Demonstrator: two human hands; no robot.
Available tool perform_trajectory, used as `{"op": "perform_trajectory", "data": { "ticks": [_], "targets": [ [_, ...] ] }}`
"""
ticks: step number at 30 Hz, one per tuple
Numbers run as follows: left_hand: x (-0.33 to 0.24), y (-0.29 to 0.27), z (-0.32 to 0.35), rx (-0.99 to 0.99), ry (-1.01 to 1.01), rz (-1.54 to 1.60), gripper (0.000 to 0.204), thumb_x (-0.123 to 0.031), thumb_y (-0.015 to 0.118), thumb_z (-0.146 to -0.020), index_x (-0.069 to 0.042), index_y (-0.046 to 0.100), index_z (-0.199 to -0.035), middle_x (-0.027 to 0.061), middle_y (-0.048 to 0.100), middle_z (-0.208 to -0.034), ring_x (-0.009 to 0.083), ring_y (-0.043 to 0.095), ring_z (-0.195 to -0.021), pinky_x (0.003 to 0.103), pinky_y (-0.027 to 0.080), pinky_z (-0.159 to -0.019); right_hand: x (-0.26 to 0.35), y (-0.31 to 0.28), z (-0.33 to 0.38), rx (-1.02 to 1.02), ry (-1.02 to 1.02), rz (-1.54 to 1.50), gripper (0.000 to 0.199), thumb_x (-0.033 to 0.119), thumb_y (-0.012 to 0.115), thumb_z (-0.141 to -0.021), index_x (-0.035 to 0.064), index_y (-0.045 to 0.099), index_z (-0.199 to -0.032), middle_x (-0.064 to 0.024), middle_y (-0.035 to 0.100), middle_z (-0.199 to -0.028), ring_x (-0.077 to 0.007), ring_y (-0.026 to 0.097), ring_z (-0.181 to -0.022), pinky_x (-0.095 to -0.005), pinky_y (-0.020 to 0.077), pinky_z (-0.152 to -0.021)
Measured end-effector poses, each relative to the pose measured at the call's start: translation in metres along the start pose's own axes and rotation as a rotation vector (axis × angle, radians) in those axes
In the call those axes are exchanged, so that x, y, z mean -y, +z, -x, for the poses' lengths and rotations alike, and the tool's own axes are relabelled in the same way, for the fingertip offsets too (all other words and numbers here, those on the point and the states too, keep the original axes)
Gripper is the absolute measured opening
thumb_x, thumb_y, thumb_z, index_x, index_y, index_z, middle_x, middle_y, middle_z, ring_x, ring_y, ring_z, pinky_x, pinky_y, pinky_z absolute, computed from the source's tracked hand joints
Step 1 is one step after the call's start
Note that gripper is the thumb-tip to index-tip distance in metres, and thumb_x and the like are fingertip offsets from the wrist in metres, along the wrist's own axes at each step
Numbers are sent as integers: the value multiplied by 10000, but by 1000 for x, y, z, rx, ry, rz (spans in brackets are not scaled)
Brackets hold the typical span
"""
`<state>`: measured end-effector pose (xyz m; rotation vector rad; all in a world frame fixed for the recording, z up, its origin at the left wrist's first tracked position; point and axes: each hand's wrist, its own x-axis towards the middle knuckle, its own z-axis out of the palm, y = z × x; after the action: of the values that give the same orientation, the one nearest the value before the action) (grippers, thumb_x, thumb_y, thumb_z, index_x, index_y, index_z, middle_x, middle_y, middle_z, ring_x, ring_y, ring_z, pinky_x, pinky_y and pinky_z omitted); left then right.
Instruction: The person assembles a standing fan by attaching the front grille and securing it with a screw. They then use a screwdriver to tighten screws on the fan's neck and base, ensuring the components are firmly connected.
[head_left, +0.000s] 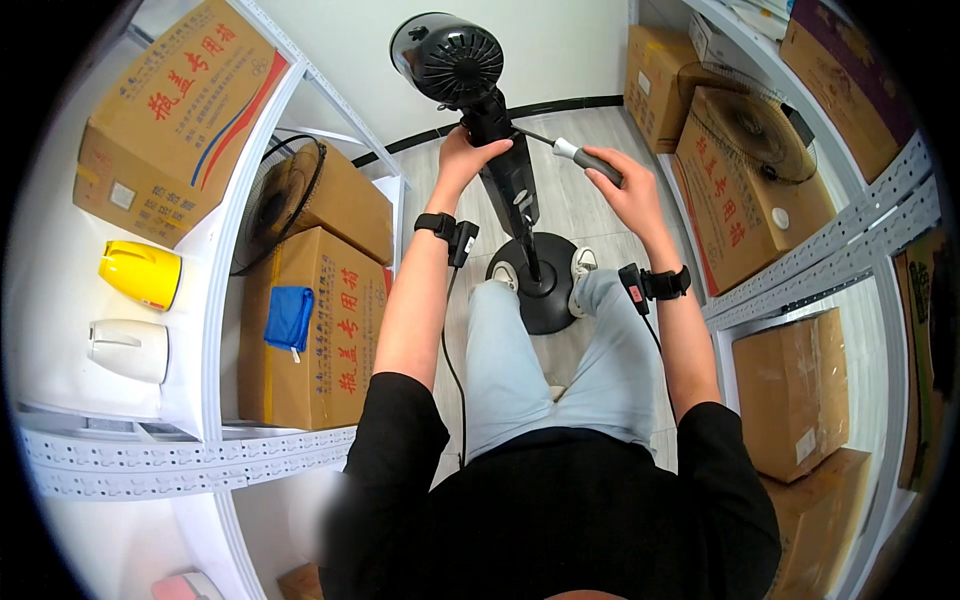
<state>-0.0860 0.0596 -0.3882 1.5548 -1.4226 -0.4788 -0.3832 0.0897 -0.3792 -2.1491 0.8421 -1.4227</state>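
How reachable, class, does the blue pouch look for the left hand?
Probably not without letting go: the left hand holds the black fan column, though nothing covers the blue pouch.

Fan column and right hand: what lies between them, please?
In the head view, a screwdriver lies there, held in the right hand, pointing toward the fan column.

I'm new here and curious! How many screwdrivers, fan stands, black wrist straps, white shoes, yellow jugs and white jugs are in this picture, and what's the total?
Screwdriver: 1
Fan stand: 1
Wrist straps: 2
Shoes: 2
Yellow jug: 1
White jug: 1
Total: 8
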Motion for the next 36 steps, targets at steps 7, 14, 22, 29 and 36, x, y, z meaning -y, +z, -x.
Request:
{"op": "perform_trajectory", "data": {
  "ticks": [7,14,22,29,36],
  "targets": [
    [-8,2,2,0,2,-23,549,-366,841,-615,6,676,-983,131,713,-965,229,688,-884,305,520,-797,-5,12,14,-60,58,11,311,140,702,-846,91,670,-1151,-86,685,-982,-152,654,-802,-251,500,-657],
    [3,0,0,-23,24,-2,562,-377,843,-616,26,668,-967,138,712,-940,235,689,-871,312,521,-778,2,11,7,-24,338,-64,316,239,696,-853,102,685,-1138,-92,687,-808,-129,612,-694,-263,467,-631],
    [1,8,0,-46,42,-53,573,-398,845,-620,30,656,-952,141,712,-922,234,688,-863,315,518,-780,-6,8,6,-84,78,15,298,152,703,-839,92,674,-1129,-77,699,-1018,-157,650,-804,-265,504,-695],
    [20,6,-10,-59,19,-9,601,-393,852,-623,45,639,-975,141,709,-943,215,682,-859,296,515,-789,-6,23,19,13,404,-208,306,158,701,-843,87,668,-1139,-98,686,-1042,-184,653,-824,-272,513,-689],
    [-2,10,-1,-32,13,5,585,-360,853,-640,44,634,-1001,131,706,-967,199,675,-876,287,510,-798,4,33,31,-145,39,32,303,108,682,-844,98,655,-1146,-126,658,-1105,-286,657,-886,-360,530,-762]
  ]
}}
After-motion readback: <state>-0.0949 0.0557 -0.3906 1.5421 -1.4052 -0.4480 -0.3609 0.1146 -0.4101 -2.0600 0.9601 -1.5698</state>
